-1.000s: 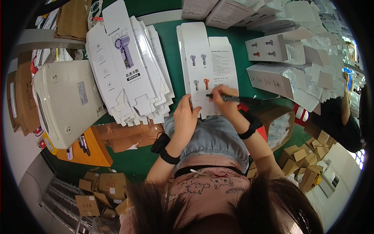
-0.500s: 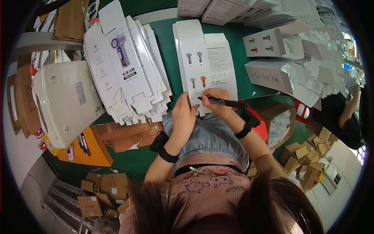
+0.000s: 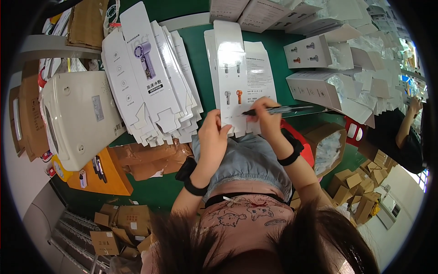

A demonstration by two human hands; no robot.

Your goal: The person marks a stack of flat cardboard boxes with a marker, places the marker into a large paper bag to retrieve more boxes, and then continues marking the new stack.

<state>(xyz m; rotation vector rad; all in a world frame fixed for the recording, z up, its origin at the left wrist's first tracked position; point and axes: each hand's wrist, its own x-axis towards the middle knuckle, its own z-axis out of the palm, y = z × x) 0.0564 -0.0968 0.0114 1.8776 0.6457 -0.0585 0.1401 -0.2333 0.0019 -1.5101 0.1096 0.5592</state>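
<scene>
A flat white printed carton with small pictures of handheld fans lies in front of me on the green table. Its near left edge is pinched in my left hand, thumb on the printed face. Glare crosses the upper part of that panel, and another white sheet edge shows behind it. My right hand grips a black marker pen over the carton's lower right part. The marker's dark tip points left, close to the panel; I cannot tell whether it touches.
A stack of flat fan cartons lies to the left, beside a beige machine. Opened cartons with plastic-wrapped contents crowd the right. Pens lie on an orange surface; brown boxes stand on the floor.
My right hand has drawn the marker rightward and a little up, swinging the pen flatter. The carton's front panel has tilted and now catches glare. My left hand has shifted slightly.
</scene>
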